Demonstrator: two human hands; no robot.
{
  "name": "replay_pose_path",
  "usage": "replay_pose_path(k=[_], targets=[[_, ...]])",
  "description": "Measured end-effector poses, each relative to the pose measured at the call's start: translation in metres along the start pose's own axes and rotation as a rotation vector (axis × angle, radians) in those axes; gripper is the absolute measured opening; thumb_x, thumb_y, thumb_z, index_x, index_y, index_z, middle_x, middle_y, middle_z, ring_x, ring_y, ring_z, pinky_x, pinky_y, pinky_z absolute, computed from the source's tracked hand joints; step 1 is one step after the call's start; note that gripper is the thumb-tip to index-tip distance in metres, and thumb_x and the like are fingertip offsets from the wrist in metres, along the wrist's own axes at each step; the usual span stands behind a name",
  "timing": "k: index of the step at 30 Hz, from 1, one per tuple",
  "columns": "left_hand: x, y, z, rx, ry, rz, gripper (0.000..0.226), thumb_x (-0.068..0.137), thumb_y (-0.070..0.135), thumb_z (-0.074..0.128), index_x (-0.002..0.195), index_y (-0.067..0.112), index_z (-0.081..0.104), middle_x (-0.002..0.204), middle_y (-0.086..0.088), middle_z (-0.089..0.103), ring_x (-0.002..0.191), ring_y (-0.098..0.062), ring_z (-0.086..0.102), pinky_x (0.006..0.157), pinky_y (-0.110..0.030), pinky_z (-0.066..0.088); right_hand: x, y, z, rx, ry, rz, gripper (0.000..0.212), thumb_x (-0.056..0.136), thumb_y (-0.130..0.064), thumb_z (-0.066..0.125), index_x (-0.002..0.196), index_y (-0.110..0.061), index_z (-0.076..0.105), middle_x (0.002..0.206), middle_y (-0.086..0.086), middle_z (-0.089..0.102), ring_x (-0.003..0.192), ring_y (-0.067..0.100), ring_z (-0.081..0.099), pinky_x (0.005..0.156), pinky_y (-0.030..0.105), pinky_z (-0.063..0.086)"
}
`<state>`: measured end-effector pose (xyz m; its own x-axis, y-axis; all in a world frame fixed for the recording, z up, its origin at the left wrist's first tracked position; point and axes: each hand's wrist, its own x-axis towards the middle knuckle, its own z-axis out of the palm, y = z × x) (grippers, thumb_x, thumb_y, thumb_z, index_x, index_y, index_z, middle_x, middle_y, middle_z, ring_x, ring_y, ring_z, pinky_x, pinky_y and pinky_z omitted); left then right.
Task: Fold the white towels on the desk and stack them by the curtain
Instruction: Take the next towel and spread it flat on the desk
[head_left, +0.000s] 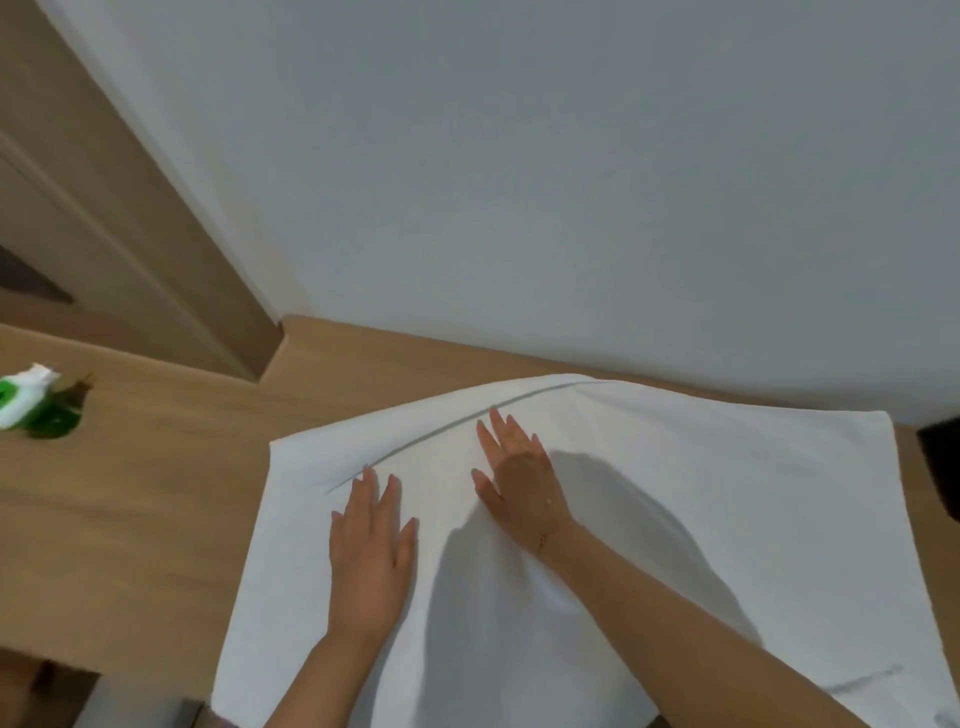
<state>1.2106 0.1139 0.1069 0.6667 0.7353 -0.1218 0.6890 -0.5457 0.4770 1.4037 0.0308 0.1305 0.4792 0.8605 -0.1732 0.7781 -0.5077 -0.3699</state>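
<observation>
Lying across wooden desk (156, 519), white towel (727, 493), pale wall (519, 156) behind

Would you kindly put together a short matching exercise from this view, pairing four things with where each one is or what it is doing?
Things:
1. white towel
2. left hand
3. right hand
4. green and white packet

Places or states:
A. lies at the far left of the desk, away from the cloth
B. is spread over the desk, one edge near the wall
C. presses flat, fingers straight, farther from the wall
D. presses flat, fingertips near the grey stripe, closer to the wall

Pairs: 1-B, 2-C, 3-D, 4-A
</observation>
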Motion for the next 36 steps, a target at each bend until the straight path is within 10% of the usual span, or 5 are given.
replay_pose_path(k=[12, 19, 27, 36], targets=[[0.116, -0.043, -0.023, 0.186, -0.065, -0.037, 0.067, 0.099, 0.060, 0.011, 0.156, 0.026, 0.014, 0.162, -0.002, -0.018, 0.149, -0.018, -0.018, 0.117, -0.044, -0.013, 0.056, -0.019, 0.046, -0.056, 0.125, -0.117, 0.059, 0.096, -0.028, 0.032, 0.152, -0.011, 0.023, 0.161, 0.012, 0.006, 0.148, 0.027, 0.012, 0.119, 0.039, 0.010], [0.144, -0.058, -0.009, 0.318, 0.125, 0.081, 0.059, 0.099, 0.055, 0.021, 0.147, 0.028, 0.040, 0.163, -0.009, 0.011, 0.151, -0.028, 0.004, 0.118, -0.056, 0.007, 0.060, -0.020, 0.062, -0.179, 0.125, -0.006, 0.061, 0.097, -0.040, 0.026, 0.154, -0.017, 0.022, 0.161, 0.006, 0.017, 0.148, 0.024, 0.013, 0.117, 0.044, 0.008], [0.190, -0.066, -0.026, 0.326, -0.051, 0.180, 0.069, 0.091, 0.066, 0.007, 0.153, 0.038, 0.021, 0.163, -0.001, -0.014, 0.150, -0.020, -0.016, 0.117, -0.054, 0.002, 0.072, -0.027, 0.059, -0.237, 0.151, 0.088, 0.062, 0.097, -0.042, 0.023, 0.153, -0.016, 0.026, 0.160, 0.006, 0.021, 0.147, 0.028, 0.019, 0.115, 0.048, 0.007], [0.028, -0.077, -0.002, 0.216, 0.045, 0.183, 0.056, 0.103, 0.044, 0.018, 0.153, 0.023, 0.030, 0.161, -0.012, 0.019, 0.148, -0.029, 0.020, 0.118, -0.050, 0.011, 0.042, -0.048, 0.046, -0.143, 0.026, 0.107, 0.077, 0.087, -0.049, -0.006, 0.155, -0.018, 0.008, 0.162, 0.006, -0.005, 0.150, 0.025, -0.006, 0.118, 0.041, -0.007]])
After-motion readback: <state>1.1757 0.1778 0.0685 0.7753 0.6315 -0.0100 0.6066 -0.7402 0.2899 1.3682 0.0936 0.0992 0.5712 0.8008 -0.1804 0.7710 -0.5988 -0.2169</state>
